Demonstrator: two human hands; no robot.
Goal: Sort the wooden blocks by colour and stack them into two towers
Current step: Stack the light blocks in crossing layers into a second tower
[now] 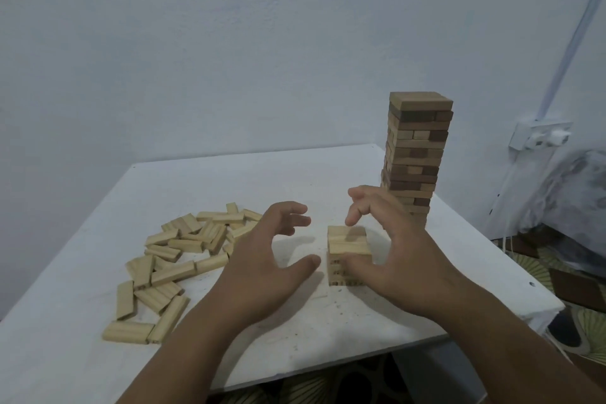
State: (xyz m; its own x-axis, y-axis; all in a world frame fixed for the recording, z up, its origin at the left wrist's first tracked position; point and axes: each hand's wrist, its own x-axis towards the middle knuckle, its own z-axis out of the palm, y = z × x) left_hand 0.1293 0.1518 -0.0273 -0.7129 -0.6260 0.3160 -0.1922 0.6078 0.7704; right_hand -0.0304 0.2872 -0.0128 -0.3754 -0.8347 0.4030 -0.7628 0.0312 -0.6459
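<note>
Flanking the short pale tower (349, 259), both hands (fingers spread, holding nothing) (262, 267) (398, 256)

Short tower (348, 259) of light blocks stands on white desk (295, 174), near front centre. Left hand (262, 269) beside it on left, fingers (296, 218) curved, holding nothing. Right hand (396, 256) cupped around right side, thumb against front face. Loose light blocks (177, 256) scattered at left. Tall tower (414, 154), mixed dark and light, behind right hand.
</note>
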